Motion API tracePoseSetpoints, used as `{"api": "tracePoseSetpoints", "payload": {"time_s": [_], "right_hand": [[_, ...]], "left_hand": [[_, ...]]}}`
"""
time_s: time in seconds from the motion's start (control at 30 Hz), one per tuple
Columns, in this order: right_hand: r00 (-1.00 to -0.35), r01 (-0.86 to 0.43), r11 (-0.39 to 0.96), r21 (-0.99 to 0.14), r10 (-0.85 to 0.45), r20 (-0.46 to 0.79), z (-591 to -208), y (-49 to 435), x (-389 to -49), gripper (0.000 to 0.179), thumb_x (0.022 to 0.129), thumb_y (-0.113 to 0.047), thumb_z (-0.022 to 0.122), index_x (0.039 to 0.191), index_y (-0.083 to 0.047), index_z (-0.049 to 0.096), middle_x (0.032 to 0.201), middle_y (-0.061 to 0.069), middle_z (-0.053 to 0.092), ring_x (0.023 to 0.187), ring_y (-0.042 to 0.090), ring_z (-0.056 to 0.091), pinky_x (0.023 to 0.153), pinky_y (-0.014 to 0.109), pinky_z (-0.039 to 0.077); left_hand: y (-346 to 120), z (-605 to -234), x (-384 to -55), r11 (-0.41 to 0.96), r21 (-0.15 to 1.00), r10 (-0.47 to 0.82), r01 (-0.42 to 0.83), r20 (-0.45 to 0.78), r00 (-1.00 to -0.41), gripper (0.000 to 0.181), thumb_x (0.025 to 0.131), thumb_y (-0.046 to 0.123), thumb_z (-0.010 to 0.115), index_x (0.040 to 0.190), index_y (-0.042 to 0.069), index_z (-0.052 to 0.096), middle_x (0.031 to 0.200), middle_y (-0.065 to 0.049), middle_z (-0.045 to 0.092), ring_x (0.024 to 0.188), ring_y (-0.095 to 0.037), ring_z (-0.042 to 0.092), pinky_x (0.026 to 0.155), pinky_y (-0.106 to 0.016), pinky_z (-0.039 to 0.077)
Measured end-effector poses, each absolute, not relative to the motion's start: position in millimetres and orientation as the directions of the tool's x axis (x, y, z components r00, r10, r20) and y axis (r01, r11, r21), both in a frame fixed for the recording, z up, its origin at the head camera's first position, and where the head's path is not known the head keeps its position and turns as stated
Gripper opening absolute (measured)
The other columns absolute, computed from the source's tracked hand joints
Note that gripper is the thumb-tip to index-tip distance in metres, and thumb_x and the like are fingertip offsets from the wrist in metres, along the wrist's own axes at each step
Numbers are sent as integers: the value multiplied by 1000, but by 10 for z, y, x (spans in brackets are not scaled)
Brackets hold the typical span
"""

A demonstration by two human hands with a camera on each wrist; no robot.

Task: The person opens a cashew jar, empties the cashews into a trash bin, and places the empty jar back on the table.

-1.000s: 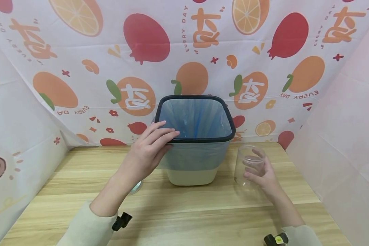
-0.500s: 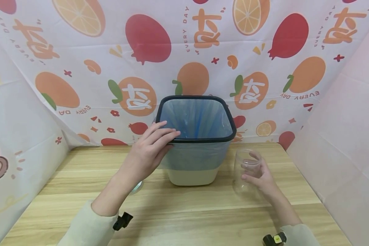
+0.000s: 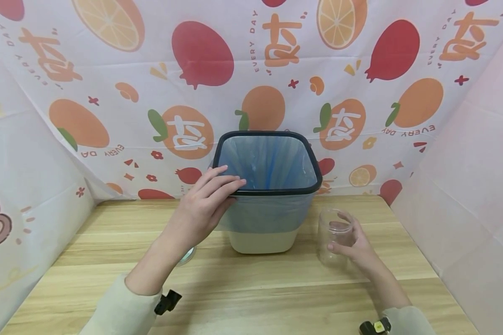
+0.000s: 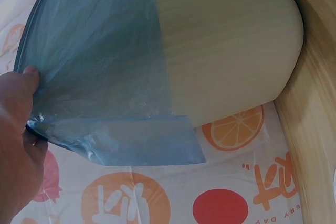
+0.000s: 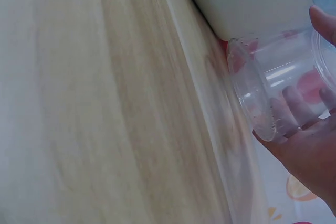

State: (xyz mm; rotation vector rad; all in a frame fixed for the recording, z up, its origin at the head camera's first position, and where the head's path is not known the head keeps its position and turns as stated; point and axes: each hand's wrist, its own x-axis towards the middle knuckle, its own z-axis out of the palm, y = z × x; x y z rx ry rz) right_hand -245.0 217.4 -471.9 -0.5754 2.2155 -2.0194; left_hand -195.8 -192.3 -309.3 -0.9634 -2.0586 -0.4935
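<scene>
A trash can (image 3: pixel 263 242) with a black rim and a blue bag liner (image 3: pixel 272 211) stands on the table in the head view. My left hand (image 3: pixel 203 202) holds its near left rim, fingers over the edge and thumb outside; the left wrist view shows the liner (image 4: pixel 105 51) folded down over the can's cream wall (image 4: pixel 231 40). Right of the can, my right hand (image 3: pixel 356 246) grips a clear plastic jar (image 3: pixel 329 232), fingers behind it and thumb in front. In the right wrist view, the see-through jar (image 5: pixel 278 77) has its base close to the table.
A small round lid-like disc (image 3: pixel 187 256) lies on the wooden table (image 3: pixel 251 298), partly hidden behind the left forearm. A fruit-print cloth (image 3: pixel 243 70) hangs right behind the can, with pale cloth walls on both sides.
My right hand has brought the clear jar down and slightly left, lower toward the table. My left hand stays on the trash can's rim.
</scene>
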Motion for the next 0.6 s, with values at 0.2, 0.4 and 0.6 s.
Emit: {"api": "tracePoseSetpoints", "payload": {"time_s": [0.2, 0.4, 0.6], "right_hand": [[-918, -230, 85, -969, -351, 186, -4763, 2193, -2444, 94, 81, 4, 76, 155, -11, 20, 145, 34, 41, 118, 6, 60, 96, 27, 51], [-917, -223, 80, -972, -355, 181, -4799, 2245, -2452, 97, 79, 7, 76, 155, -10, 19, 148, 35, 36, 120, 7, 59, 95, 31, 52], [-917, -231, 141, -963, -362, 167, -4833, 2316, -2448, 101, 78, 5, 79, 157, -14, 18, 151, 28, 39, 131, 22, 52, 98, 25, 47]], "left_hand": [[-1913, -3081, -1951, 630, 5, 461, 777, 802, -379, 47, 84, 1, 76, 129, 11, 67, 123, -6, 66, 130, -36, 52, 115, -48, 36], [-1899, -3080, -1961, 627, 9, 462, 779, 800, -381, 45, 85, 1, 75, 128, 10, 67, 123, -6, 66, 130, -37, 52, 115, -48, 35], [-1905, -3103, -1991, 631, 14, 465, 776, 794, -393, 45, 87, 3, 75, 130, 10, 66, 125, -6, 65, 132, -37, 51, 116, -48, 33]]}}
